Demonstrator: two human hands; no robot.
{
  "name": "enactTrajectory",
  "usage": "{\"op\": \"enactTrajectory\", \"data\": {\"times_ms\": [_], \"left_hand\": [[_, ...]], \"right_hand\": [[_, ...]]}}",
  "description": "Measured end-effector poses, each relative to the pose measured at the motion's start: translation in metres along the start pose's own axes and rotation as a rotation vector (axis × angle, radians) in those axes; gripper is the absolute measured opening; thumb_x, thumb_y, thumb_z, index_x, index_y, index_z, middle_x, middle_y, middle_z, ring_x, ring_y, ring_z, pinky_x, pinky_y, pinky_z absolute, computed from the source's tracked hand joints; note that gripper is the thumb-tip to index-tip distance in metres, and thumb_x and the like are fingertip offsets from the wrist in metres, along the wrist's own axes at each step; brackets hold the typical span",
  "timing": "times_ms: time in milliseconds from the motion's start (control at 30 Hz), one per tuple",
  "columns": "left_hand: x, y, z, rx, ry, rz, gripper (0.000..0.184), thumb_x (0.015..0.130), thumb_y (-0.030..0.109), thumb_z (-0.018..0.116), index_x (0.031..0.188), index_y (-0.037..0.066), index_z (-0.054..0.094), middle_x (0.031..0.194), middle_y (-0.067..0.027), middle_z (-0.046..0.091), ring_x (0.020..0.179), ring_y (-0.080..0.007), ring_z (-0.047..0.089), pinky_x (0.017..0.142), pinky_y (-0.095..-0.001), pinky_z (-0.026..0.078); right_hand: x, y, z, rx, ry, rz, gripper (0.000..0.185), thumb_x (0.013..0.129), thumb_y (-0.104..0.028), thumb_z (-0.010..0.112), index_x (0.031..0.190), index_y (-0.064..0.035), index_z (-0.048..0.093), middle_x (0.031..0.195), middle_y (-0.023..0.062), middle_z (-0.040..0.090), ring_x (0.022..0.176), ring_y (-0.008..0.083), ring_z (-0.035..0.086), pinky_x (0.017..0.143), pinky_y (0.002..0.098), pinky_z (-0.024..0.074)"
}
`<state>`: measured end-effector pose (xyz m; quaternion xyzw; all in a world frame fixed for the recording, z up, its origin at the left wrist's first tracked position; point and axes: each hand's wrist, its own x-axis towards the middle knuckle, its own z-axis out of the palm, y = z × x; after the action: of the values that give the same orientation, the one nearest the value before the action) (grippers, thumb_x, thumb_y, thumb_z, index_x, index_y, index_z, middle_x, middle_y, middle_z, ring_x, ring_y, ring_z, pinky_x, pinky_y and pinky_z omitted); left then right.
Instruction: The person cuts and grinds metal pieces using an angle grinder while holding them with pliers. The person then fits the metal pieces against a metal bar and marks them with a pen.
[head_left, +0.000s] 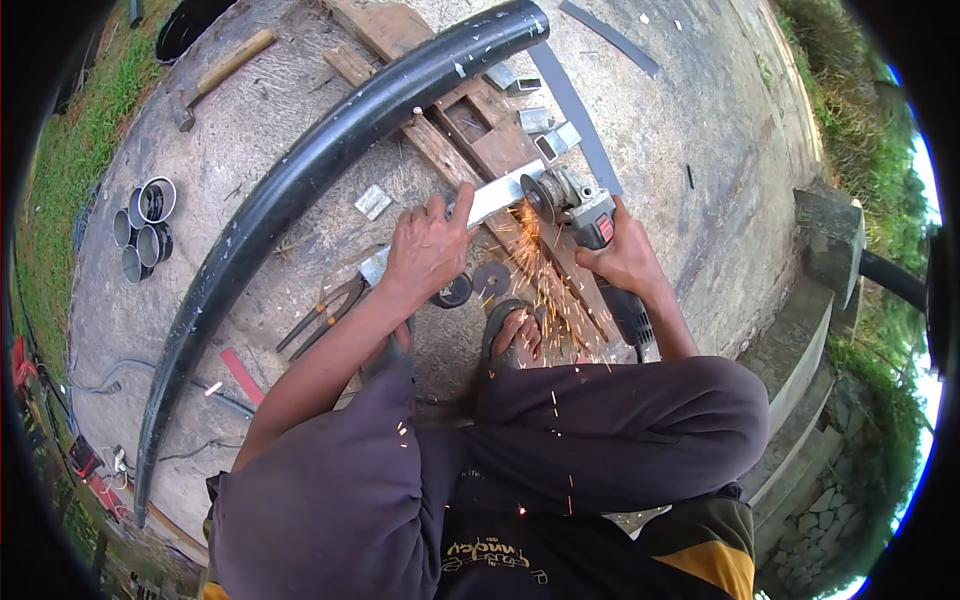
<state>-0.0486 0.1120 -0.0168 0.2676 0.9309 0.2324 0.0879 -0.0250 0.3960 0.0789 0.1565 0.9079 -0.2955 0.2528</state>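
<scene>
My right hand (pixel 628 250) is wrapped round the body of an angle grinder (pixel 592 212). The grinder's disc (pixel 538 198) meets a silvery metal tube (pixel 497 195) near its upper right end, and orange sparks (pixel 535 260) spray down toward my sandalled foot (pixel 517 335). My left hand (pixel 430 243) presses on the tube from above, its fingers closed over it and the index finger pointing up along it. Beneath the tube lie brown wooden boards (pixel 500 148). Short cut tube pieces (pixel 535 120) rest by the boards.
A long black pipe (pixel 300 165) curves across the ground left of the boards. Pliers (pixel 325 315), a loose disc (pixel 491 280) and a tube piece (pixel 373 202) lie near my left arm. Farther left are a hammer (pixel 228 68) and round pipe pieces (pixel 157 200). Concrete steps (pixel 790 340) stand right.
</scene>
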Motion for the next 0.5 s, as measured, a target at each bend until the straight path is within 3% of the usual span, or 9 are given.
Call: {"op": "enactTrajectory", "data": {"times_ms": [500], "left_hand": [[-0.0021, -0.0013, -0.0007, -0.003, -0.012, -0.003, 0.064, 0.096, 0.027, 0.067, 0.151, 0.006, 0.043, 0.095, -0.0229, 0.063, 0.077, -0.0417, 0.07, 0.072, -0.0505, 0.056]], "right_hand": [[0.01, 0.0076, 0.0067, 0.011, 0.03, -0.06, 0.093, 0.065, -0.019, 0.084, 0.139, 0.0178, 0.042, 0.097, 0.0329, 0.073, 0.092, 0.0406, 0.075, 0.086, 0.0434, 0.0588]]}}
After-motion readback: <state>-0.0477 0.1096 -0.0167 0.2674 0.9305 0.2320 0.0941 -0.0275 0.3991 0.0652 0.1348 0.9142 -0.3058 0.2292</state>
